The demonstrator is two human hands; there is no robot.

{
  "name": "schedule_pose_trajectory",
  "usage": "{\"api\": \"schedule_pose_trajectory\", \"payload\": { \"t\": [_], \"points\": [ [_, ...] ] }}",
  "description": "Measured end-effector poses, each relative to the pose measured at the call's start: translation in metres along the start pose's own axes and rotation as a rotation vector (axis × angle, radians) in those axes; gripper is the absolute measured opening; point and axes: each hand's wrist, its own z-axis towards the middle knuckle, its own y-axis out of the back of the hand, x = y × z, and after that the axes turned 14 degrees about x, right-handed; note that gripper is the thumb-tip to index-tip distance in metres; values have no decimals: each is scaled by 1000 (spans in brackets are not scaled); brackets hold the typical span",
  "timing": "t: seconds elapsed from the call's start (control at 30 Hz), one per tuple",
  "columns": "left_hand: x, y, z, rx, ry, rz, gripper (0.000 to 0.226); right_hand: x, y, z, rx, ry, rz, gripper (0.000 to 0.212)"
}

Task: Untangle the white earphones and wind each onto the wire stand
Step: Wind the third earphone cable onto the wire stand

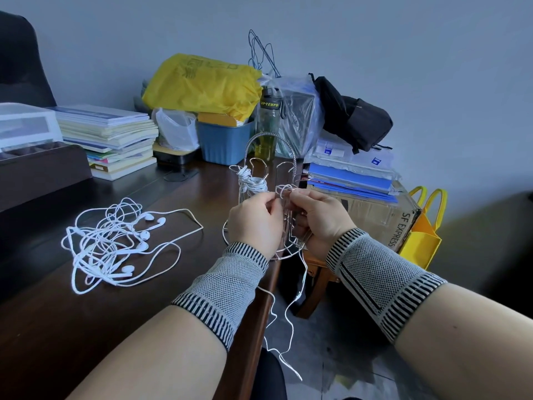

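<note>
A silver wire stand [270, 157] stands near the right edge of the dark desk [46, 327]. One white earphone bundle [251, 181] is wound on its upper left hook. My left hand [255, 223] and my right hand [318, 219] are raised in front of the stand, each pinching a white earphone cable [284, 189] that loops round a right-hand hook. The cable's loose end [291, 310] hangs down past the desk edge between my forearms. A tangled pile of white earphones [115, 243] lies on the desk to the left.
Stacked books [109, 134], a yellow bag [202, 85], a blue bin [225, 142] and a bottle [268, 122] crowd the back of the desk. A cardboard box [377, 217] with folders and a black bag [354, 116] sits right of the stand.
</note>
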Motion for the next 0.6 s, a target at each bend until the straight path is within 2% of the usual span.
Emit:
{"api": "schedule_pose_trajectory", "payload": {
  "t": [0.17, 0.47, 0.6],
  "points": [
    [-5, 3, -6, 7, -34, -11, 18, -1, -2, -2, 31, -11, 57, 16],
    [-3, 1, -12, -30, -40, -24, 28, -2, 2, 1, 20, -15, 27, 11],
    [1, -1, -11, -15, -57, -173, 15, -3, 3, 4, 46, -26, -40, 12]
  ]
}}
